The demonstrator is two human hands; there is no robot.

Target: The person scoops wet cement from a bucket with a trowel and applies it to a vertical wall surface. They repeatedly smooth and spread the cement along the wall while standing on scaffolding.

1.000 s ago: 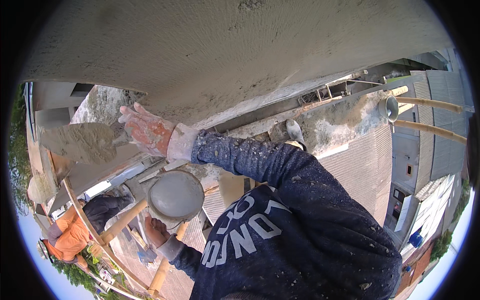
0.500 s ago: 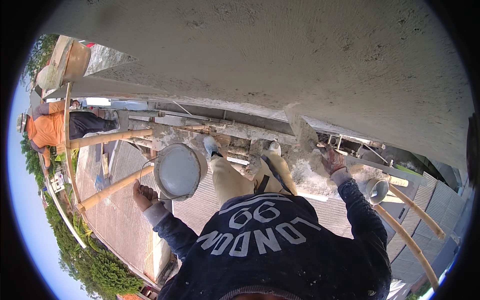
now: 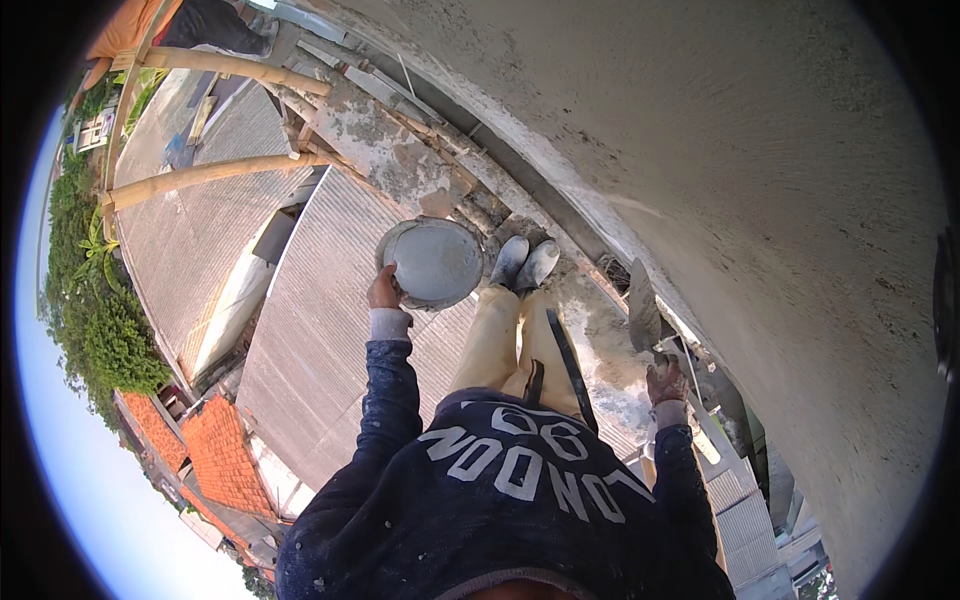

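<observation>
My left hand [image 3: 386, 288] grips a round bucket [image 3: 430, 262] of grey wet mix at its near left side, out over the drop beside my legs. My right hand [image 3: 666, 384] is closed on the handle of a mortar-smeared trowel [image 3: 642, 305], its blade beside the grey plastered wall [image 3: 780, 200] on my right. My boots [image 3: 522, 262] stand together on a narrow, stained concrete ledge [image 3: 375, 145] running along the wall's foot.
Bamboo poles [image 3: 215, 175] form scaffolding on the left, where a co-worker in orange and dark trousers [image 3: 205, 25] is partly visible at the top edge. Below lie corrugated roofs [image 3: 335, 300], orange tiled roofs [image 3: 225, 455] and trees [image 3: 120, 340]. A dark gap runs along the wall's foot.
My right hand has swung from across my body at upper left down to my right with the trowel. The view has turned, and the bucket now sits higher, nearer my boots.
</observation>
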